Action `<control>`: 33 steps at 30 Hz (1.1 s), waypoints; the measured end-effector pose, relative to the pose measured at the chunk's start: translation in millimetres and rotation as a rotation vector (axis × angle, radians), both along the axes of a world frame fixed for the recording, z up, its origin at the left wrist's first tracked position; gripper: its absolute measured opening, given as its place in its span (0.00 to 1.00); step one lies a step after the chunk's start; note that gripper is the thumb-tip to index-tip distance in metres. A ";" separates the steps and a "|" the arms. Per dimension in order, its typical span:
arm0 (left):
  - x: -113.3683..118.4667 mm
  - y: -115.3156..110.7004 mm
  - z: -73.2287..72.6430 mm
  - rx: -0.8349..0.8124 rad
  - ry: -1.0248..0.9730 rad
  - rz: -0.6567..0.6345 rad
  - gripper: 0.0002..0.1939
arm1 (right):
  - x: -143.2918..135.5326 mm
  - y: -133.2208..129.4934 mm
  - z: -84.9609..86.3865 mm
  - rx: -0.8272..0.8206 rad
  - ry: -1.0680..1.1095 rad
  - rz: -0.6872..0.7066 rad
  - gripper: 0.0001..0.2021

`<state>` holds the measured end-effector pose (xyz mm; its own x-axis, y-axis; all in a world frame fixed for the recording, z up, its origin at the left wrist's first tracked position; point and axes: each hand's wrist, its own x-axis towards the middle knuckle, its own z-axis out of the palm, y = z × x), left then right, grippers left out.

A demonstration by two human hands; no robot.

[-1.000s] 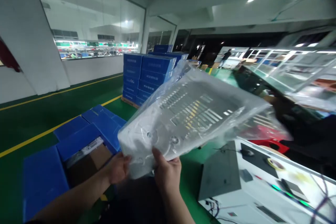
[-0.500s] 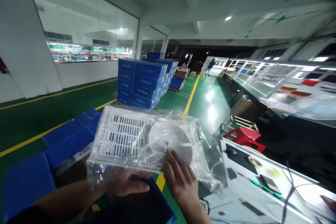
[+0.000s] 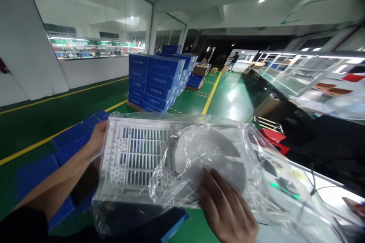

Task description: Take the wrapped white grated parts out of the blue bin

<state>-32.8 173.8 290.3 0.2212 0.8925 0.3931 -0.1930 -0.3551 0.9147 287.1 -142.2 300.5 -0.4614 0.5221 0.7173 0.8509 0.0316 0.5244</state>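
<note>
I hold a white plastic panel (image 3: 137, 159) with slotted vents and a round disc area, wrapped in a clear plastic bag (image 3: 256, 167). It lies nearly flat in front of me. My left hand (image 3: 98, 136) grips the panel's left edge. My right hand (image 3: 225, 209) presses on the bag near the panel's lower right, by the disc. The loose end of the bag trails off to the right.
Open blue cartons (image 3: 68, 140) sit on the green floor below left. A pallet of stacked blue boxes (image 3: 159, 79) stands ahead. A white bench with equipment (image 3: 319, 197) is at right, a red stool (image 3: 272, 136) beside it. A person (image 3: 235, 59) stands far off.
The bagged panel has come down from a raised tilt and now lies flatter and closer. My left hand has shifted from the bottom edge to the left edge; the right hand slid right.
</note>
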 end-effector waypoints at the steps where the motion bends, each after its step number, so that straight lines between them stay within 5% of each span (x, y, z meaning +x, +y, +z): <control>1: -4.5 8.7 16.4 0.049 -0.036 0.076 0.20 | -2.3 -1.8 1.4 0.008 0.003 0.001 0.03; 3: -10.3 11.3 51.7 0.230 -0.091 0.199 0.12 | -6.8 -4.7 4.4 0.020 0.035 0.001 0.03; 5: -10.8 -5.1 87.5 0.594 -0.018 0.200 0.07 | -10.3 -6.9 7.8 0.021 0.075 0.002 0.04; 8: 1.0 -46.1 128.9 1.107 0.322 -0.125 0.16 | -12.6 -8.8 11.8 0.011 0.077 0.029 0.05; 10: 16.3 -69.4 141.8 1.285 0.499 -0.335 0.20 | -13.3 -9.6 12.2 0.020 0.067 0.044 0.06; 16: 59.6 -88.1 136.1 1.299 0.673 -0.614 0.29 | -21.0 -15.7 11.5 0.036 0.088 0.013 0.09; 33: 70.8 -77.2 128.1 1.243 0.661 -0.512 0.27 | -31.5 -18.4 26.9 0.010 0.047 -0.018 0.09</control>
